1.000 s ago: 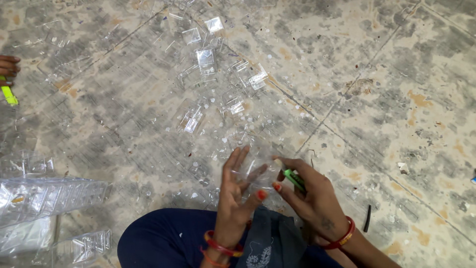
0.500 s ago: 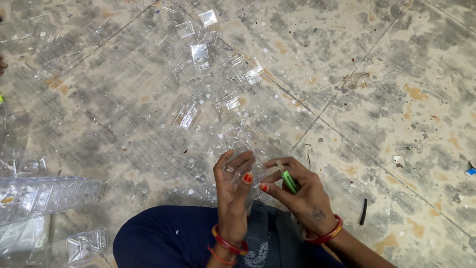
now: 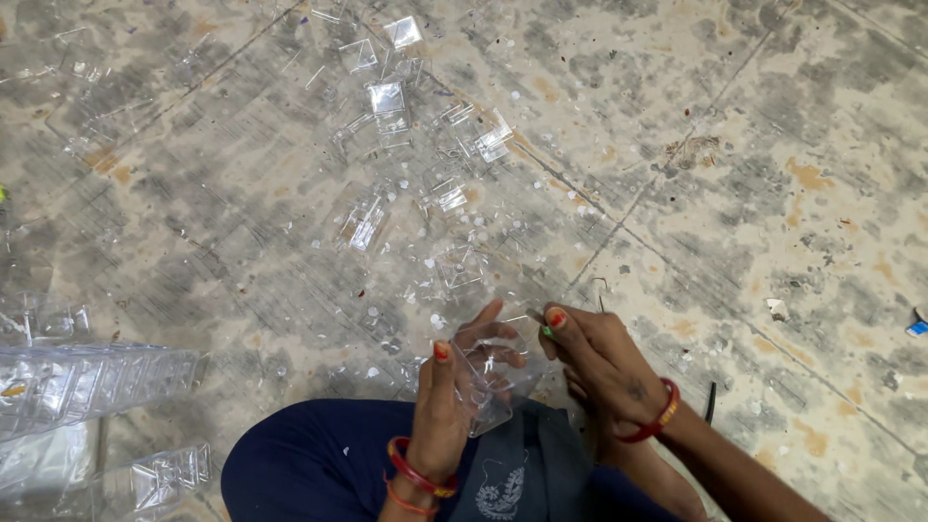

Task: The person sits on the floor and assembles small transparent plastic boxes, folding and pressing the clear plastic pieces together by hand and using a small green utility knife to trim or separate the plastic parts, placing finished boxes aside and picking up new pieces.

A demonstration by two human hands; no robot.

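Observation:
My left hand [image 3: 447, 406] grips a clear plastic blister piece [image 3: 488, 372] just above my lap, thumb up and fingers curled behind it. My right hand [image 3: 601, 362] is closed around a small green tool [image 3: 547, 331], of which only the tip shows at my fingertips, touching the top right edge of the clear piece. Both wrists carry red bangles. My knee in dark blue cloth [image 3: 319, 469] lies below the hands.
Several clear plastic blister pieces [image 3: 389, 97] and small white scraps lie scattered over the mottled stone floor ahead. Strips of clear plastic trays [image 3: 87, 382] are stacked at the lower left. A thin black object [image 3: 710, 401] lies to the right of my right wrist.
Both hands stayed together over the lap. My right hand has turned so the green tool is mostly hidden. The left fingers have shifted on the clear piece.

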